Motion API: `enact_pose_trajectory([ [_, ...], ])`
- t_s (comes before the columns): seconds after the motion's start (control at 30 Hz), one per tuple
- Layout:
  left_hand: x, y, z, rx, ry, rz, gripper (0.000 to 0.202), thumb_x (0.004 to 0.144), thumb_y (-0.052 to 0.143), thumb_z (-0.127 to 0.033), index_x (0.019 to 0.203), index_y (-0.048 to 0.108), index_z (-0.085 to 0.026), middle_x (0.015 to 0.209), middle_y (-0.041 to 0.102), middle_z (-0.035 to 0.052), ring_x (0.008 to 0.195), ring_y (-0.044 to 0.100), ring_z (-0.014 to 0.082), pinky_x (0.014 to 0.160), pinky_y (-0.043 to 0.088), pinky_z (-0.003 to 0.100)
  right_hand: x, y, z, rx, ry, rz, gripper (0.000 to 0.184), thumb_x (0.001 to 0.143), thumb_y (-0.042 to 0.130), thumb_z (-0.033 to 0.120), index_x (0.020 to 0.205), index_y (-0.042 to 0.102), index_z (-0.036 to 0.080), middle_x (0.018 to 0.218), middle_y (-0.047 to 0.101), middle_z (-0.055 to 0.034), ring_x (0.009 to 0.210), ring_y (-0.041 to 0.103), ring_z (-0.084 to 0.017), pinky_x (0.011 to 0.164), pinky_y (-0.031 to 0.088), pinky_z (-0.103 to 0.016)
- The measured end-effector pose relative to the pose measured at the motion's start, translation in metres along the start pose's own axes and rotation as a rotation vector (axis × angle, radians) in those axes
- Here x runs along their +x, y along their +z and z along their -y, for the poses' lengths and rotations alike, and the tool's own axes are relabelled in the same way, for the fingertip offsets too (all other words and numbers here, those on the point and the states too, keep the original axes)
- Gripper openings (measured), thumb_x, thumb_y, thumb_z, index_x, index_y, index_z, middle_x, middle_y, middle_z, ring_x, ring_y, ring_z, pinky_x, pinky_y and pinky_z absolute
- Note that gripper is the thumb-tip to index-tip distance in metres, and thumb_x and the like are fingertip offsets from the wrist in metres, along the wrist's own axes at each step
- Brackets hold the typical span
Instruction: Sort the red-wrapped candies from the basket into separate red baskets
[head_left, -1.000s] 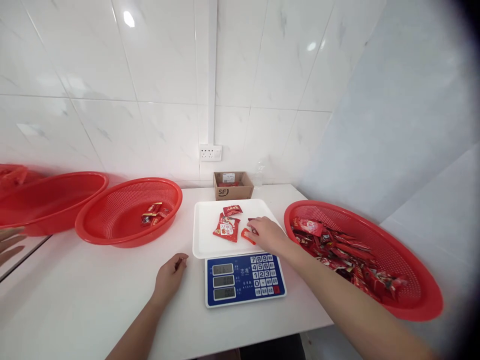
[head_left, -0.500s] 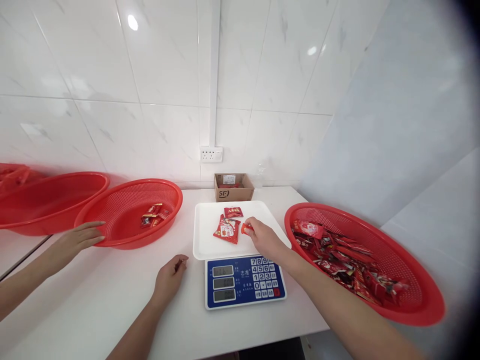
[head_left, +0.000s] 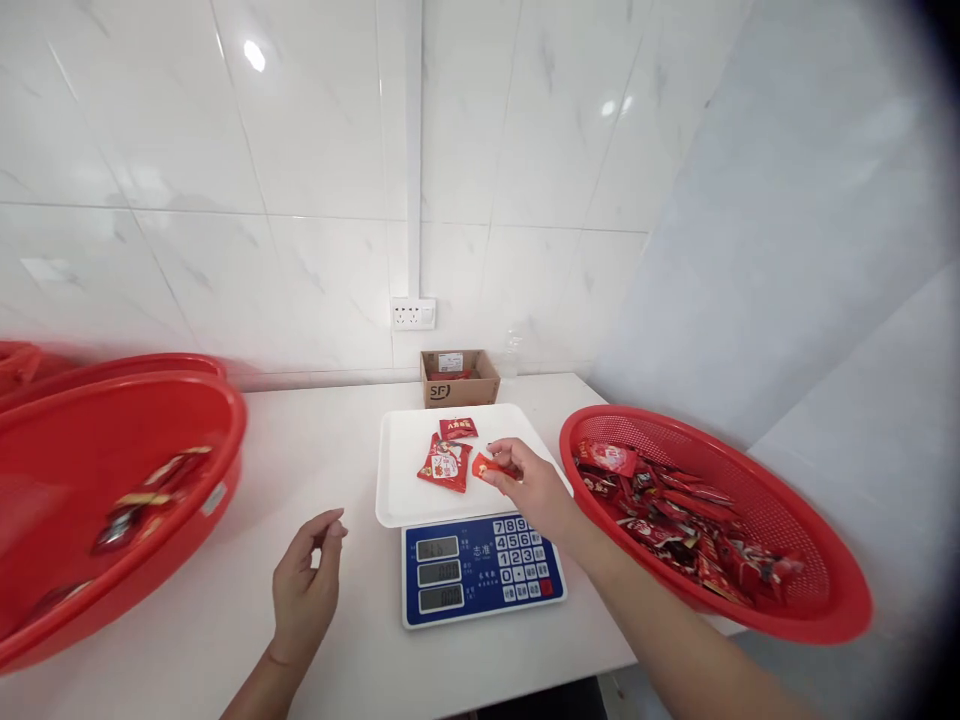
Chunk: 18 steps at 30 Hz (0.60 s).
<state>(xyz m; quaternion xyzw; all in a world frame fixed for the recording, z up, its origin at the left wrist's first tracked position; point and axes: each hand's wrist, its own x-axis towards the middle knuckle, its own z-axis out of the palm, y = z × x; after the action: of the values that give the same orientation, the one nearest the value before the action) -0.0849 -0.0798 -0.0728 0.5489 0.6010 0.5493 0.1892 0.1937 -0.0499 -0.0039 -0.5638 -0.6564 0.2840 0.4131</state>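
Note:
My right hand point(head_left: 536, 490) is over the white tray point(head_left: 397, 500) of a weighing scale, its thumb and fingers pinched on a small red snack packet point(head_left: 484, 466). Beside that packet lie a larger red-and-white packet point(head_left: 445, 465) and a smaller dark red packet point(head_left: 458, 428), both flat on the tray. To the left of the scale's blue keypad panel point(head_left: 480, 590), my left hand point(head_left: 307, 580) hovers above the white table with thumb and fingers apart and nothing between them.
At right stands a red perforated basket point(head_left: 832, 590) heaped with red packets. On the left, a tilted red basket point(head_left: 217, 440) with a few packets overlaps another red basket point(head_left: 180, 362). Behind the scale sit a cardboard box point(head_left: 469, 390) and a wall socket point(head_left: 413, 314).
The near left basket has shifted left and closer and is tilted; the other person's hand at it has gone from view. My left hand has moved left and its fingers have parted.

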Motion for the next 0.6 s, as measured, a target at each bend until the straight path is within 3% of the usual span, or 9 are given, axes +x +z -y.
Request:
enact_pose_trajectory([
  [0.07, -0.006, 0.004, -0.029, -0.039, 0.154, 0.127, 0.025, 0.083, 0.052, -0.04, 0.096, 0.062, -0.02, 0.081, 0.066, 0.0035, 0.072, 0.062, 0.0158, 0.069, 0.051, 0.028, -0.015, 0.006, 0.008, 0.013, -0.019, 0.024, 0.023, 0.081, 0.056, 0.034, 0.1, 0.056, 0.024, 0.094, 0.063, -0.0016, 0.089, 0.058, -0.017, 0.079, 0.045, -0.032],
  [0.13, -0.01, 0.016, -0.055, -0.08, 0.275, 0.349, 0.025, 0.085, 0.051, -0.036, 0.103, 0.061, -0.021, 0.085, 0.067, 0.0035, 0.075, 0.062, 0.015, 0.069, 0.05, 0.027, -0.031, 0.014, 0.016, 0.018, -0.072, 0.066, 0.017, 0.082, 0.054, 0.028, 0.099, 0.056, 0.024, 0.097, 0.064, -0.0021, 0.092, 0.059, -0.018, 0.082, 0.045, -0.032],
  [0.2, -0.013, 0.031, -0.075, -0.129, 0.306, 0.534, 0.027, 0.086, 0.05, -0.034, 0.108, 0.058, -0.021, 0.084, 0.066, 0.0027, 0.074, 0.061, 0.0142, 0.069, 0.05, 0.027, -0.045, 0.022, 0.021, 0.026, -0.139, 0.082, 0.014, 0.083, 0.053, 0.025, 0.096, 0.057, 0.023, 0.095, 0.065, -0.0024, 0.09, 0.059, -0.017, 0.081, 0.045, -0.032],
  [0.27, -0.016, 0.045, -0.086, -0.192, 0.256, 0.641, 0.025, 0.087, 0.049, -0.036, 0.105, 0.058, -0.021, 0.076, 0.063, 0.0005, 0.07, 0.058, 0.0135, 0.067, 0.049, 0.027, -0.057, 0.026, 0.022, 0.05, -0.164, 0.044, 0.011, 0.083, 0.052, 0.025, 0.093, 0.058, 0.022, 0.092, 0.066, -0.0028, 0.087, 0.06, -0.017, 0.079, 0.046, -0.031],
  [0.37, -0.021, 0.059, -0.091, -0.243, 0.135, 0.655, 0.025, 0.086, 0.05, -0.039, 0.101, 0.057, -0.02, 0.064, 0.053, -0.0038, 0.062, 0.053, 0.0122, 0.062, 0.046, 0.025, -0.067, 0.026, 0.017, 0.161, -0.091, -0.031, 0.012, 0.084, 0.055, 0.03, 0.093, 0.059, 0.022, 0.092, 0.067, -0.003, 0.086, 0.061, -0.017, 0.077, 0.047, -0.03],
  [0.47, -0.024, 0.064, -0.092, -0.228, 0.053, 0.653, 0.031, 0.083, 0.054, -0.042, 0.105, 0.055, -0.021, 0.064, 0.049, -0.0052, 0.058, 0.048, 0.0114, 0.056, 0.041, 0.023, -0.074, 0.021, 0.01, 0.288, -0.02, -0.027, 0.017, 0.083, 0.058, 0.034, 0.095, 0.058, 0.022, 0.095, 0.068, -0.0035, 0.09, 0.063, -0.017, 0.079, 0.047, -0.03],
  [0.6, -0.028, 0.062, -0.098, -0.351, -0.029, 0.718, 0.028, 0.081, 0.055, -0.046, 0.081, 0.057, -0.018, 0.069, 0.054, -0.0009, 0.064, 0.049, 0.0124, 0.06, 0.042, 0.024, -0.078, 0.017, 0.008, 0.336, -0.016, -0.026, 0.023, 0.084, 0.056, 0.041, 0.096, 0.056, 0.021, 0.093, 0.067, -0.0045, 0.086, 0.062, -0.017, 0.076, 0.048, -0.029],
])
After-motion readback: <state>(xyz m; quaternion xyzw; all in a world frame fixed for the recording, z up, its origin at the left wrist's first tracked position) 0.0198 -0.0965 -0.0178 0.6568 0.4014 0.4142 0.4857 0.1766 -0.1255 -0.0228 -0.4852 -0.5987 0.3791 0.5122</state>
